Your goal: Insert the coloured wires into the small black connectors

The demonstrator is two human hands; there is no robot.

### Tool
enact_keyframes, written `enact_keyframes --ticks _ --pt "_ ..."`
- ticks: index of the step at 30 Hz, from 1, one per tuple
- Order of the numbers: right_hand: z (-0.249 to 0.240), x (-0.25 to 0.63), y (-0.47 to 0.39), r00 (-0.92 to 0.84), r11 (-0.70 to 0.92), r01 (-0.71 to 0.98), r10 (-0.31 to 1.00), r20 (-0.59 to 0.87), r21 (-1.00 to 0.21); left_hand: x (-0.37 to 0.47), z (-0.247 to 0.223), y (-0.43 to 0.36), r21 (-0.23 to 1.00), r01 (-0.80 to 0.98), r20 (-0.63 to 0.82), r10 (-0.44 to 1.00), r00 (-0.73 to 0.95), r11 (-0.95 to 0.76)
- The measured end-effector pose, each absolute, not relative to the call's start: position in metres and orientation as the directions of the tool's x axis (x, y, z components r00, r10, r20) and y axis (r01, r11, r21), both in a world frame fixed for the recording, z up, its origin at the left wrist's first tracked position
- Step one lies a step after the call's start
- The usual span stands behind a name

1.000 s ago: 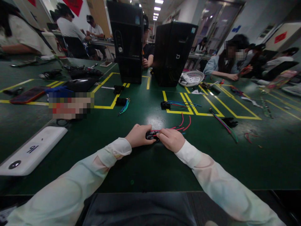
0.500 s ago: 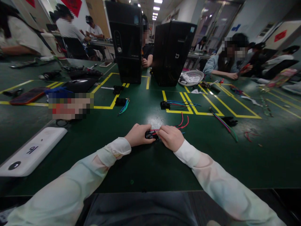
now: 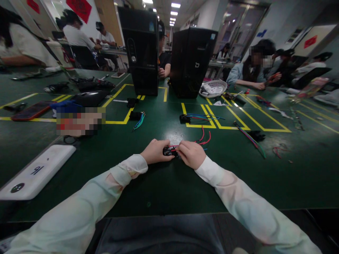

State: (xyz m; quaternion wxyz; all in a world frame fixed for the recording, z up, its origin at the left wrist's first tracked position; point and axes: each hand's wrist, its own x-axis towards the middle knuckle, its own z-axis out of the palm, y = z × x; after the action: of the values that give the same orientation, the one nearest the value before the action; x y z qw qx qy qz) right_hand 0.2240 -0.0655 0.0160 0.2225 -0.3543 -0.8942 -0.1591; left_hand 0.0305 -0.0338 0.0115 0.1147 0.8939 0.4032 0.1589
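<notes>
Near the middle of the green table (image 3: 119, 190), my left hand (image 3: 156, 151) is closed around a small black part (image 3: 169, 151). My right hand (image 3: 191, 154) pinches the red wires (image 3: 203, 138) at the right side of that part, fingers pressed together. The wires' free ends curve out to the right, past my fingers, beside a short blue end. What exactly lies between my fingertips is partly hidden. Beyond my hands lie a black connector with blue and red wires (image 3: 184, 118) and another with green and blue wires (image 3: 136, 116).
Two black computer towers (image 3: 144, 53) (image 3: 194, 63) stand at the back. A white device (image 3: 39, 173) and an orange phone (image 3: 31, 110) lie at left. To the right are a white basket (image 3: 213, 88) and coloured wires (image 3: 251, 139). Other people sit around.
The view has shifted slightly, so the background sits a little differently. Both hands keep nearly the same pose on the black part and wires.
</notes>
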Motion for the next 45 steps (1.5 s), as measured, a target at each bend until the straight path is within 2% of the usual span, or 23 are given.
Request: enact_keyframes --ticks 4,11,14,20,27,34,42,45 --pt "0.015 0.222 -0.066 -0.621 0.663 0.737 0.586 0.52 0.131 0.031 0.013 -0.028 0.314 0.665 0.185 0.731 0.657 -0.678" --pt "0.016 0.233 -0.059 -0.689 0.756 0.65 0.543 0.48 0.078 0.035 0.014 -0.025 0.288 0.696 0.215 0.752 0.623 -0.658" --pt "0.015 0.232 -0.058 -0.669 0.739 0.67 0.56 0.489 0.07 0.035 0.015 -0.025 0.299 0.693 0.214 0.753 0.622 -0.657" --pt "0.011 0.225 -0.061 -0.587 0.644 0.76 0.619 0.521 0.09 0.034 0.016 -0.023 0.32 0.668 0.193 0.737 0.648 -0.672" --pt "0.013 0.232 -0.059 -0.688 0.747 0.66 0.556 0.466 0.083 0.034 0.014 -0.023 0.324 0.673 0.207 0.744 0.635 -0.665" --pt "0.013 0.231 -0.057 -0.66 0.703 0.7 0.57 0.489 0.126 0.034 0.015 -0.022 0.302 0.674 0.2 0.736 0.647 -0.675" --pt "0.016 0.236 -0.059 -0.705 0.786 0.618 0.535 0.466 0.031 0.033 0.014 -0.022 0.312 0.679 0.198 0.744 0.638 -0.665" --pt "0.017 0.236 -0.058 -0.675 0.772 0.635 0.553 0.489 0.005 0.033 0.014 -0.022 0.308 0.677 0.202 0.741 0.64 -0.669"
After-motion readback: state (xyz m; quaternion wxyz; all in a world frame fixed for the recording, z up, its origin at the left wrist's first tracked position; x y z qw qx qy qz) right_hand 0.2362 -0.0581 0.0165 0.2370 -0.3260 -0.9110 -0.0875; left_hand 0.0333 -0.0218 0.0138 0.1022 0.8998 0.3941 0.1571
